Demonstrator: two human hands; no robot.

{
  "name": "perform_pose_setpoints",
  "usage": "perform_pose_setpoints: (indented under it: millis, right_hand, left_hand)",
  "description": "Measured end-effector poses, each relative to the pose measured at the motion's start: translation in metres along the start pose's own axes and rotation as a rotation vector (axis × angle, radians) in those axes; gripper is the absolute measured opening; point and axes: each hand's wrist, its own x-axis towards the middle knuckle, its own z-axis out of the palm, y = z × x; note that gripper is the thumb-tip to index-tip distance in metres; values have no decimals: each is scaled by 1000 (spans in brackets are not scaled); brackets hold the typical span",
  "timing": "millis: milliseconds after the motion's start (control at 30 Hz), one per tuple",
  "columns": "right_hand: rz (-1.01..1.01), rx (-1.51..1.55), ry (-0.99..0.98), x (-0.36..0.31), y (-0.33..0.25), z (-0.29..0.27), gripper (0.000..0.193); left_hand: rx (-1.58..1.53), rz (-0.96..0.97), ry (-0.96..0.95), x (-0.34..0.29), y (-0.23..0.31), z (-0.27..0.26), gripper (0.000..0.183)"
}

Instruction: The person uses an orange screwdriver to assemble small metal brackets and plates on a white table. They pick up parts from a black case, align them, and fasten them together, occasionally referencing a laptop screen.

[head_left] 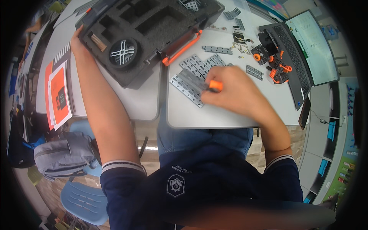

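My left hand (78,41) is closed against the left side of a black case (132,78), most of its fingers out of sight behind the wall. Foam with cut-out hollows lines the case, and a black wheel with silver spokes (123,52) sits in it. My right hand (232,90) is closed on a small orange-and-black piece (216,85), blurred by motion, its kind unclear. Beneath and beside that hand lie perforated grey metal plates (194,66). Nearest me is a long perforated strip (186,91); a blurred grey shape covers part of it.
Right of the plates lie loose screws (240,48), a short perforated bar (254,72) and a black-and-orange mechanical assembly (278,69). An open laptop (293,57) stands behind them. Orange-and-white booklets (61,97) lie at the left table edge. Below are a grey backpack (63,153) and blue chair (84,201).
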Motion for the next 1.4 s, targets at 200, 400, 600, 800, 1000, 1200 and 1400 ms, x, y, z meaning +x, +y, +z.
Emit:
perform_pose_setpoints:
  millis: [200, 400, 600, 800, 1000, 1200, 1400]
  right_hand:
    - [23, -72, 145, -9, -23, 47, 25]
    - [6, -151, 210, -15, -22, 64, 26]
    - [-62, -204, 257, -16, -22, 68, 28]
    - [-49, -240, 330, -12, -24, 72, 29]
    - [-54, -284, 252, -13, -31, 61, 31]
    - [-280, -267, 577, -1, 0, 26, 28]
    - [-230, -200, 861, 29, 75, -28, 25]
  left_hand:
    - [11, -10, 15, 1, 1, 5, 26]
    - [21, -24, 25, -6, 1, 6, 26]
    - [23, -23, 26, -22, 0, 9, 27]
    - [36, -13, 24, -26, 1, 15, 28]
    - [40, -13, -2, -36, 0, 16, 28]
    - [57, -31, -55, -48, -2, 15, 29]
    - [56, -56, -62, -28, 6, 11, 30]
